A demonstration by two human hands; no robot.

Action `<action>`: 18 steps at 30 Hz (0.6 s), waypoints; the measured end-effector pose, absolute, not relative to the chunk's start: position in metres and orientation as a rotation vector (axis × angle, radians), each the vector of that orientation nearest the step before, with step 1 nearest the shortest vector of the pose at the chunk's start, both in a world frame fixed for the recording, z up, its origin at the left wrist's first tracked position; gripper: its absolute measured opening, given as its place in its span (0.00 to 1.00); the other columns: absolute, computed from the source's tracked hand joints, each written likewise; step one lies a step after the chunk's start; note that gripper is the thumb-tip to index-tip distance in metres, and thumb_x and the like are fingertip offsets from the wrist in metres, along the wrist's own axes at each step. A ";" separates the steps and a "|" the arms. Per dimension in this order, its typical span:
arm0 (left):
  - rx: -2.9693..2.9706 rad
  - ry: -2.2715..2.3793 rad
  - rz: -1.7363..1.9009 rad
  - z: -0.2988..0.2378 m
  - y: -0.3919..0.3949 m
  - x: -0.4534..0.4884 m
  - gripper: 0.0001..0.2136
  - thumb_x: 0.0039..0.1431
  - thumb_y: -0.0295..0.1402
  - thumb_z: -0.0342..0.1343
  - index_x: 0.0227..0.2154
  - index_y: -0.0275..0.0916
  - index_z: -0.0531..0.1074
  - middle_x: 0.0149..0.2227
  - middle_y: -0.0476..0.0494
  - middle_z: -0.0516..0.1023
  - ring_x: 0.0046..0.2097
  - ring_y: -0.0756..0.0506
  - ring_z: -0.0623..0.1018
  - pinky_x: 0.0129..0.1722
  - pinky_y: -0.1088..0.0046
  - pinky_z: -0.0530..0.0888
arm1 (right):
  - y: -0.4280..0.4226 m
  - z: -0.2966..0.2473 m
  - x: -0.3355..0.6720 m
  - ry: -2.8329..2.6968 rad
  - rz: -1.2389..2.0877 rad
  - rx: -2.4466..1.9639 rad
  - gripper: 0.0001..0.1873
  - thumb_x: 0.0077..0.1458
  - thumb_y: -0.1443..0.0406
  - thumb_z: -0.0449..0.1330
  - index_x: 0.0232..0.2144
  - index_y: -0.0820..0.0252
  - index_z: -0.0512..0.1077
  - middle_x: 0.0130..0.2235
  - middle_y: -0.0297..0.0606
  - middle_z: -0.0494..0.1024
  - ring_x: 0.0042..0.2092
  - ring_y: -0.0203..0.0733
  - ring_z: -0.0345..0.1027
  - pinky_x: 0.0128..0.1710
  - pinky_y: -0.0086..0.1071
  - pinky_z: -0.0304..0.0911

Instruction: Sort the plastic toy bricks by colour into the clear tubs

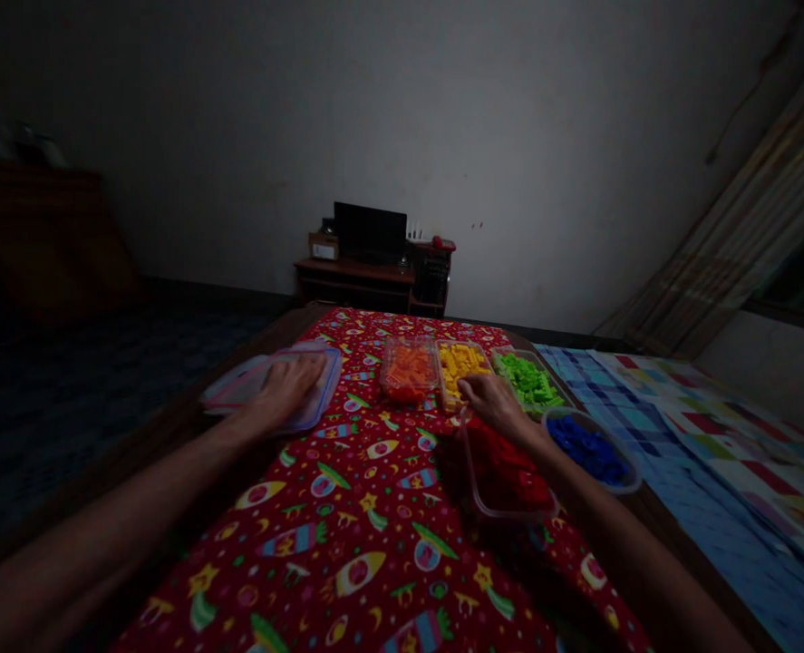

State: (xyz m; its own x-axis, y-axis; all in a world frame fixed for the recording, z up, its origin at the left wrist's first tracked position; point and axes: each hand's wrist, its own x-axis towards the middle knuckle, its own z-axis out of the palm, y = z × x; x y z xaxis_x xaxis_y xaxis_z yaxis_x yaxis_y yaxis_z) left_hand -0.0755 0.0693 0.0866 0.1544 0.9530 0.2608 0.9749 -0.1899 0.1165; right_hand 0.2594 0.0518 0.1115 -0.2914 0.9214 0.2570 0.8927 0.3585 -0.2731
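My left hand (285,388) lies flat, fingers stretched out, on a stack of clear plastic lids (238,390) at the left of the table. My right hand (493,401) reaches over the far rim of a clear box of red bricks (507,476), fingers curled down at the near edge of the box of yellow bricks (461,367). Whether its fingers hold a brick is hidden. A box of orange bricks (410,370) stands left of the yellow one, and a box of green bricks (529,379) stands to its right.
A round tub of blue bricks (588,451) sits at the right table edge. A red patterned cloth (361,535) covers the table. A checked bedspread (714,453) lies to the right. A low desk with a monitor (371,234) stands at the far wall.
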 end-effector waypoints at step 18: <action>-2.350 -2.030 -0.655 0.063 0.091 -0.127 0.18 0.63 0.35 0.44 0.51 0.32 0.69 0.56 0.40 0.71 0.59 0.42 0.66 0.60 0.70 0.57 | 0.135 0.088 0.217 -2.075 0.344 -2.037 0.14 0.55 0.63 0.56 0.36 0.69 0.76 0.30 0.46 0.78 0.32 0.41 0.73 0.26 0.26 0.59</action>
